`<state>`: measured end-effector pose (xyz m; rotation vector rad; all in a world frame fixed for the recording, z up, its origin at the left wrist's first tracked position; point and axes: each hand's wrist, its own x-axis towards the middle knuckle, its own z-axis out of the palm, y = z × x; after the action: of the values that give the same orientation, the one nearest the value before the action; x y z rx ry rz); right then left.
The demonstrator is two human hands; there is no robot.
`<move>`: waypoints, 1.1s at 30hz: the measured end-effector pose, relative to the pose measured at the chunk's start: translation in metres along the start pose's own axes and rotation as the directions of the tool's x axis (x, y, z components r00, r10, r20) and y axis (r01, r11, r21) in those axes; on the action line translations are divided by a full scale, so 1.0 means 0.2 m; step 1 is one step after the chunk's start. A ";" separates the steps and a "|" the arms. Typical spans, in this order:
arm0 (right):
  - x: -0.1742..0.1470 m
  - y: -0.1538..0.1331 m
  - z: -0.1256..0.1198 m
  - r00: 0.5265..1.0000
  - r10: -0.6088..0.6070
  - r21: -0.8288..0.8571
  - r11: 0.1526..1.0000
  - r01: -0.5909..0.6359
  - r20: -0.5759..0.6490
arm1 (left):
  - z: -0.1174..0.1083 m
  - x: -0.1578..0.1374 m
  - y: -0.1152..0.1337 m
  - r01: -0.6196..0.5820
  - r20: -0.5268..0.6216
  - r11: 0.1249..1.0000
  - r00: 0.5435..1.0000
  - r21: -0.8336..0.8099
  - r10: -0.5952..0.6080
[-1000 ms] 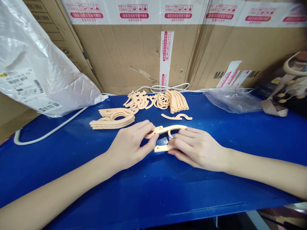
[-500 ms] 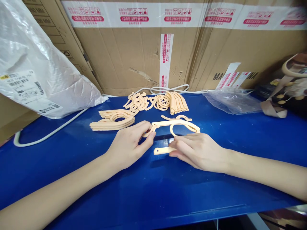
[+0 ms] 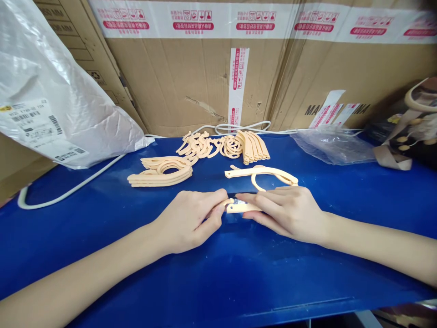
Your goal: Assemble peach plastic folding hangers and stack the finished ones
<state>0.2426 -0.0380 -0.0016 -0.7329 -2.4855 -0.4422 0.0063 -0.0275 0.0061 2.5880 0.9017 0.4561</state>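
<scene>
My left hand (image 3: 194, 218) pinches a small curved beige hook piece (image 3: 228, 202) between thumb and fingers. Most of that piece is hidden by the fingertips. Its tip meets the holed end of a beige folding hanger's near arm (image 3: 239, 208). My right hand (image 3: 288, 212) is closed around the hanger, covering its right side. The far arm (image 3: 261, 171) sticks out beyond the fingers, with a round loop (image 3: 256, 183) between the two arms. Whether the hook piece is seated in the near arm I cannot tell.
A stack of folded hangers (image 3: 160, 177) lies at left on the blue table (image 3: 205, 282). Behind it are loose hooks (image 3: 201, 145) and a row of straight arms (image 3: 253, 146). A white plastic bag (image 3: 68, 91), white cable (image 3: 75, 182), clear bag (image 3: 336, 146) and cardboard boxes (image 3: 191, 82) surround them.
My left hand has moved right and slightly down, away from the far arm to the near arm's end. The hanger in my right hand has shifted slightly right.
</scene>
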 end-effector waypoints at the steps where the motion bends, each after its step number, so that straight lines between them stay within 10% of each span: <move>1: 0.00 0.00 0.00 1.000 -0.006 -0.012 1.000 0.006 -0.006 | 0.00 0.00 0.00 -0.015 0.009 1.000 1.000 0.005 0.015; 33: 0.00 -0.01 0.02 0.991 -0.001 0.013 1.000 -0.001 0.134 | 0.01 0.01 0.01 -0.092 0.052 0.896 0.996 0.434 0.077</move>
<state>0.2401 -0.0378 -0.0045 -0.7807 -2.6103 -0.3877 0.0093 -0.0283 0.0048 3.0411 0.9750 0.2514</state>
